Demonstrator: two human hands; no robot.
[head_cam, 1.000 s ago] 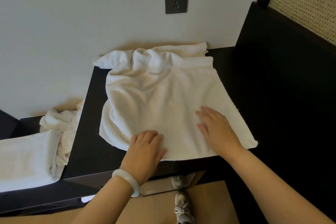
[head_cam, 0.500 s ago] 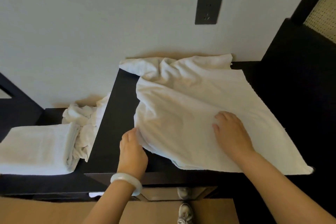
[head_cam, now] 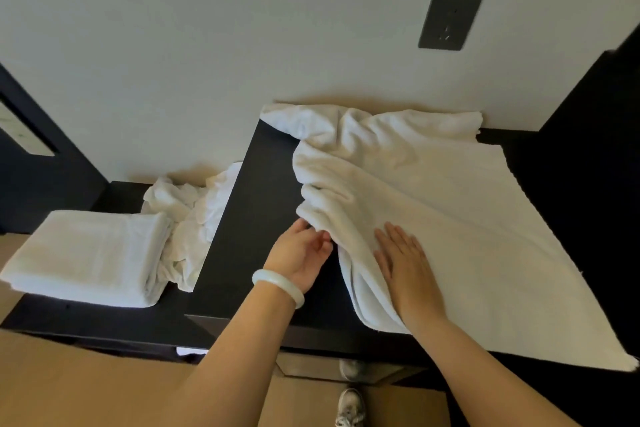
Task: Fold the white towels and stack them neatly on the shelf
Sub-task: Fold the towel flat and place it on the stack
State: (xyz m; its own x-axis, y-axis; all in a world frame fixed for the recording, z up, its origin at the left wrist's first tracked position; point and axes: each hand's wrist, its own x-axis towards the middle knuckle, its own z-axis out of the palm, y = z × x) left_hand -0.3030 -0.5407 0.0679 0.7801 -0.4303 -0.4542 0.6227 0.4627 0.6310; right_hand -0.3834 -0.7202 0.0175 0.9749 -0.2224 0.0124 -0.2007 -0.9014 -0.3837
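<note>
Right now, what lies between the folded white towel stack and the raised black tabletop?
A crumpled heap of white towels, shown in the head view.

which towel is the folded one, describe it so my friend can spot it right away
Start at the raised dark counter under the wall socket, then drop to the lower dark shelf on its left. The folded towel lies there as a flat, neat rectangle, unlike the crumpled towel beside it and the spread towel on the counter.

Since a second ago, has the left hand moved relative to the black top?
Yes: the left hand slid left, off the white towel and toward the left edge of the black top; it now grips the towel's left edge.
</note>
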